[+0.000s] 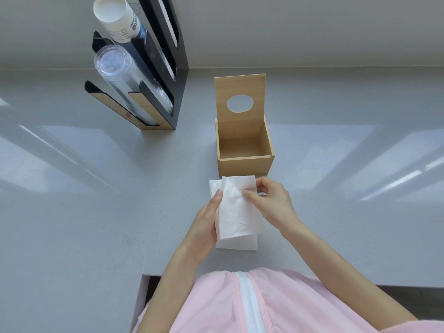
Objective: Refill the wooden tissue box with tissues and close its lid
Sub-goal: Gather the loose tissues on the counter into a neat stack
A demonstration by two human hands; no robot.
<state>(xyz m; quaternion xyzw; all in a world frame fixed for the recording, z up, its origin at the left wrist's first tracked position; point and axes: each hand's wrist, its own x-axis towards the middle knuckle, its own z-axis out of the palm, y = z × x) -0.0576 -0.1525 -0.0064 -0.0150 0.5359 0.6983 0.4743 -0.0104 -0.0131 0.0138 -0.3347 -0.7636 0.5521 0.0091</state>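
I held the stack of tissues [236, 212] in both hands just above the grey counter [72, 212], close in front of my body. My left hand [204, 227] clasped the stack's left edge, thumb pressed flat on the top sheet and the fingers hidden beneath. My right hand [269, 203] pinched the upper right corner of the top sheet between thumb and forefinger — that sheet was rumpled and lay askew over the squarer ones under it, whose lower edge showed at six o'clock.

The wooden tissue box [245, 162] stood on the counter at twelve o'clock from the tissues, near them but apart, its front wall just beyond the top edge of the stack. It was open and bare inside. Its lid [240, 92] stood upright at the back wall, the oval opening in it showing the counter behind.

Off at ten o'clock from the box, well apart, sat a black cup dispenser [168, 68] — a sleeve of clear plastic cups [125, 80] slanted in its lower slot, white paper cups [117, 18] above. My pink jacket [264, 306] filled the bottom of the view.
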